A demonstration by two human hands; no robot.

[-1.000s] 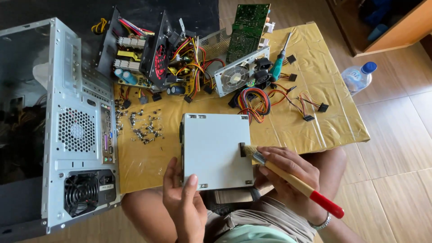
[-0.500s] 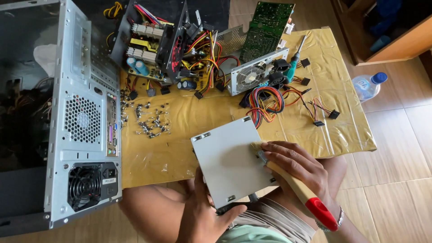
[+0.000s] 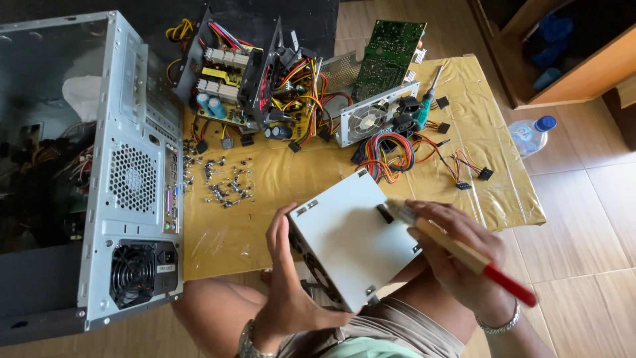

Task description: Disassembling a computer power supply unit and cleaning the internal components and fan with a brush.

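Note:
A white metal power supply box (image 3: pixel 351 238) rests tilted over my lap at the near edge of the yellow cloth (image 3: pixel 265 192). My left hand (image 3: pixel 291 285) grips its left side and lower corner. My right hand (image 3: pixel 464 252) holds a paintbrush (image 3: pixel 457 248) with a wooden handle and red end. The brush's bristles touch the top of the box near its right edge.
An open grey computer case (image 3: pixel 126 179) stands at the left. Opened power supplies with coloured wires (image 3: pixel 265 86), a green circuit board (image 3: pixel 387 50), a screwdriver (image 3: pixel 427 99) and several loose screws (image 3: pixel 222 182) lie on the cloth. A plastic bottle (image 3: pixel 530 132) lies on the wooden floor at the right.
The white box has been lifted and tilted toward me, its left corner now in my left hand. The brush has moved along the box's top with my right hand.

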